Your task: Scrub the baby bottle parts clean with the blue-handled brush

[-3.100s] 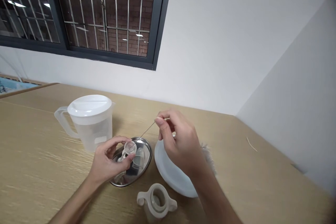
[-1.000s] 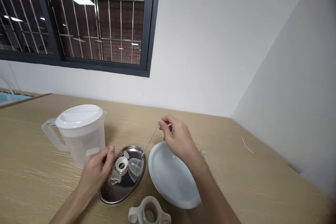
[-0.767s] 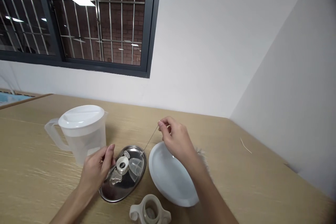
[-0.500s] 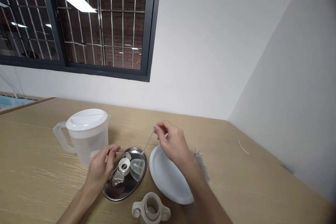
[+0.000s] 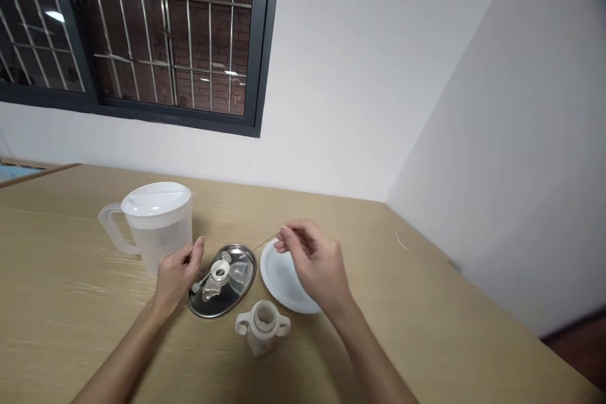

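My right hand [image 5: 315,259] is above the pale blue plate [image 5: 286,278], its fingers pinching a thin stick [image 5: 266,241] that slants down left toward the tray's edge. My left hand [image 5: 178,271] is curled with the thumb up, between the jug and the tray; nothing can be made out in it. On the oval metal tray [image 5: 208,311] lie a white ring [image 5: 220,271], a clear dome-shaped piece [image 5: 240,274] and other small clear parts. A two-handled bottle [image 5: 262,327], open at the top, stands in front of the tray and plate.
A translucent lidded jug [image 5: 161,224] stands behind my left hand. A thin pale strand [image 5: 401,240] lies on the table [image 5: 426,315] at the right. Behind the table are a white wall [image 5: 341,107] and a barred window [image 5: 203,31].
The view has shifted. The stick in my right hand lies flatter, its lower end by the tray's rim. My left hand has drawn its fingers in and uncovered the tray's left side.
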The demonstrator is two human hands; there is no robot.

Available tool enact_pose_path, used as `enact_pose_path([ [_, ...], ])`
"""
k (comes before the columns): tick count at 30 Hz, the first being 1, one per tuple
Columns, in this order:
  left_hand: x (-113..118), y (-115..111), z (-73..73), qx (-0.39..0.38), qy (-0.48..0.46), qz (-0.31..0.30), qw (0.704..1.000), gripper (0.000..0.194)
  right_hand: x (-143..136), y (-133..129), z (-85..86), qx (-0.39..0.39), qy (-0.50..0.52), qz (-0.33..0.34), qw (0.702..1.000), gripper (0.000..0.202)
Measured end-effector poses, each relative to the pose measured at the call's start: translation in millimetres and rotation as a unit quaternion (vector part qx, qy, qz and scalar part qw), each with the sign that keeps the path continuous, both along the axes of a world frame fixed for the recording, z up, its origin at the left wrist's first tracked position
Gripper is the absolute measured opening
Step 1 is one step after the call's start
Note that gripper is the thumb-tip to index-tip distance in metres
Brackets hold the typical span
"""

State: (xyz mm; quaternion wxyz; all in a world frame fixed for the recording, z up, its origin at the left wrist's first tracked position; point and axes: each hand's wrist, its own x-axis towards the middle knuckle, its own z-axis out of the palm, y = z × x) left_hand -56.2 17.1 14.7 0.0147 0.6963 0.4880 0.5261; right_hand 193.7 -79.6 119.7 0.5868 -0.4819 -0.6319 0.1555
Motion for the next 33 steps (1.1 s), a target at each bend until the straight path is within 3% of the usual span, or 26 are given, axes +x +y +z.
enact_pose_path([
  [4, -0.7, 3.4, -3.8, -0.001, 0.010, -0.024, 1.000, 0.054, 45.8, -31.1, -8.6, -0.006, 0.135, -0.116, 0.984, 0.036],
  [8, 2.8, 0.5, -4.0, 0.010, 0.026, -0.050, 0.998, 0.052, 99.8, -68.5, -30.7, -0.022, 0.196, -0.237, 0.951, 0.047],
  [12, 6.6, 0.9, -9.4, 0.008, 0.061, -0.086, 0.994, 0.045, 131.1, -84.3, -63.8, -0.049, 0.288, -0.258, 0.921, 0.056],
  [16, 6.4, 4.0, -13.6, -0.065, 0.039, -0.115, 0.990, 0.032, 132.4, -74.4, -95.9, -0.085, 0.295, -0.250, 0.918, 0.062],
  [20, 6.1, 2.2, -9.5, -0.100, 0.040, -0.123, 0.987, 0.036, 123.4, -62.2, -114.2, -0.130, 0.274, -0.226, 0.926, 0.062],
  [27, 11.7, -2.7, -8.0, -0.086, 0.069, -0.143, 0.984, 0.045, 121.2, -54.6, -117.7, -0.190, 0.162, -0.207, 0.946, 0.062],
  [33, 15.6, -4.1, -12.5, -0.070, 0.073, -0.158, 0.982, 0.046, 124.6, -50.0, -121.1, -0.236, 0.055, -0.232, 0.942, 0.062],
])
